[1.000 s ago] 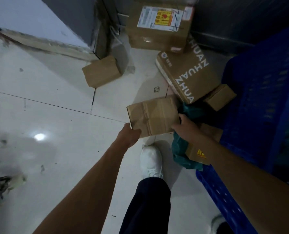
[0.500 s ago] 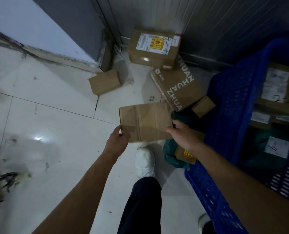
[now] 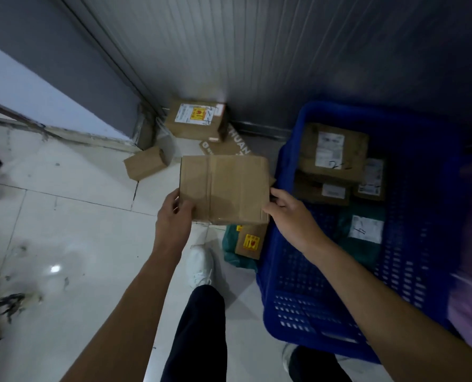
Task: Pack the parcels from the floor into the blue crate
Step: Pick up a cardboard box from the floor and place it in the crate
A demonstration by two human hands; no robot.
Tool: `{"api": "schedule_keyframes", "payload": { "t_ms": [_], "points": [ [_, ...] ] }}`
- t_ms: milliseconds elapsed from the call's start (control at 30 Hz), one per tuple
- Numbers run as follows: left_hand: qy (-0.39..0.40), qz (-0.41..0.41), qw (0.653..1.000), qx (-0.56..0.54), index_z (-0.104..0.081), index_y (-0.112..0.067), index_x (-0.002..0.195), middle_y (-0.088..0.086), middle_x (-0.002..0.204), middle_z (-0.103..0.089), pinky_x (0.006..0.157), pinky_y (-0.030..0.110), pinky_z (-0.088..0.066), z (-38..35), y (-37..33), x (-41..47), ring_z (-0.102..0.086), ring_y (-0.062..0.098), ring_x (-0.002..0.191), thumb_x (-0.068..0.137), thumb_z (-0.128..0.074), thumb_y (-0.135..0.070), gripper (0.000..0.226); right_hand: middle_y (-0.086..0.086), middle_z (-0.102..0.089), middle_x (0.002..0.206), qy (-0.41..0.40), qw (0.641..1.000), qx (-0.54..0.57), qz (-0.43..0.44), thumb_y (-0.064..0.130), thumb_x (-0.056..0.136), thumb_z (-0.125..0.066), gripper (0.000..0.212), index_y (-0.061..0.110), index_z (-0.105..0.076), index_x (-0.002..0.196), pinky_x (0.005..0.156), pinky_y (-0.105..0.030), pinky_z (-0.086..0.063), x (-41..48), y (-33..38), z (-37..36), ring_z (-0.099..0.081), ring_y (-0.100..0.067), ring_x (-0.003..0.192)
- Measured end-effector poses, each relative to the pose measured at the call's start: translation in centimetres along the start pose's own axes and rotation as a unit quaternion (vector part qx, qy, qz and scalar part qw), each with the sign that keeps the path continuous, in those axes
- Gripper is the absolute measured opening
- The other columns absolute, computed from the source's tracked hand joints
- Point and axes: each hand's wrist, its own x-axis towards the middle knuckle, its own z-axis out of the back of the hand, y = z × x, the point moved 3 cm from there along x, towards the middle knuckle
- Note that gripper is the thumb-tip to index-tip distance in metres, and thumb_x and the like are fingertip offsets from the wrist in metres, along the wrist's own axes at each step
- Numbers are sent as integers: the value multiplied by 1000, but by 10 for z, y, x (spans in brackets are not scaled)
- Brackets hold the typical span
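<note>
I hold a plain brown cardboard box (image 3: 225, 188) in the air, just left of the blue crate (image 3: 289, 307). My left hand (image 3: 174, 216) grips its lower left corner and my right hand (image 3: 287, 213) grips its right edge. The crate stands on the floor at the right and holds several labelled cardboard parcels (image 3: 334, 153) and a green bag parcel (image 3: 364, 235). On the floor lie a small brown box (image 3: 146, 162), a labelled box (image 3: 196, 119) in the corner, a printed box (image 3: 229, 147) partly hidden behind the held one, and a small box with a yellow sticker (image 3: 250, 242) on a green bag.
A ribbed grey wall (image 3: 256, 51) runs behind the parcels and the crate. White floor tiles (image 3: 64, 216) stretch to the left, with dark debris (image 3: 6, 307) at the lower left. My white shoe (image 3: 200, 267) and dark trouser legs are below the box.
The box has risen off the floor pile and moved up and right toward the crate, with both hands on it. The view has tilted up, so more of the crate's inside shows.
</note>
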Motion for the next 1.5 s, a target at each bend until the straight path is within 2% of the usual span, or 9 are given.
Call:
{"api": "schedule_keyframes", "payload": {
  "t_ms": [100, 333, 500, 667, 833, 967, 1100, 1300, 1500],
  "points": [
    [-22, -44, 999, -3, -59, -28, 138, -6, 126, -64, 95, 33, -48, -13, -30, -43, -60, 17, 117, 98, -53, -33, 41, 13, -61, 124, 7, 999, 19, 28, 33, 103, -52, 45, 30, -46, 148, 75, -16, -42, -34, 0, 39, -57, 2, 101],
    [-66, -120, 990, -21, -62, -25, 135, -7, 119, -64, 76, 16, -45, -45, -94, -144, -59, 2, 100, 100, -53, -26, 37, 24, -61, 111, -24, 991, 74, 108, 27, 103, -52, 42, 30, -50, 145, 82, -15, -45, -109, 2, 127, -58, 8, 100],
    [-2, -86, 996, 29, -57, -25, 142, 1, 126, -64, 85, 32, -51, -77, -96, -179, -60, 19, 111, 97, -53, -36, 46, 25, -59, 112, -64, 990, 56, 112, 36, 104, -48, 37, 35, -51, 142, 98, -36, -49, -140, -9, 165, -59, -3, 108],
    [62, -65, 993, 78, -49, -23, 146, -4, 132, -52, 93, 39, -42, -108, -87, -185, -49, 19, 115, 102, -46, -41, 48, 24, -59, 111, -110, 988, 53, 97, 48, 103, -46, 21, 37, -57, 118, 80, -17, -42, -145, -38, 184, -55, 7, 100],
    [106, 17, 992, 64, -56, -25, 116, 3, 132, -58, 100, 51, -53, -124, -60, -174, -59, 26, 116, 94, -51, -64, 45, 3, -57, 89, -162, 984, 59, 40, 54, 103, -38, 43, 15, -54, 92, 68, -22, -38, -145, -86, 178, -56, -10, 84],
    [122, 55, 990, 37, -59, -21, 119, 3, 121, -63, 87, 44, -58, -133, -53, -174, -64, 28, 110, 86, -49, -79, 67, -17, -63, 119, -176, 980, 96, -3, 67, 98, -32, 75, 0, -59, 118, 96, -37, -46, -148, -115, 168, -60, -30, 111],
    [123, 6, 986, 113, -59, -16, 95, 4, 101, -65, 94, 51, -57, -146, -52, -178, -66, 25, 97, 88, -57, -69, 53, -11, -63, 94, -218, 972, 89, -4, 52, 101, -46, 50, 4, -60, 97, 75, -36, -45, -150, -124, 172, -61, -27, 91],
    [185, 49, 980, 61, -63, -13, 123, 10, 126, -65, 90, 39, -57, -159, -43, -170, -65, 23, 109, 94, -62, -25, 32, 0, -56, 92, -263, 961, 67, 52, 39, 99, -59, 25, 17, -54, 87, 64, -26, -41, -152, -126, 183, -54, -9, 78],
    [250, 172, 952, -42, -57, -29, 133, 2, 130, -64, 85, 46, -60, -171, -42, -171, -65, 27, 116, 72, -64, -74, 76, 17, -47, 131, -293, 929, -79, 213, 36, 92, -68, 21, 22, -54, 85, 76, -15, -49, -175, -109, 173, -56, 6, 102]
  ]
}}
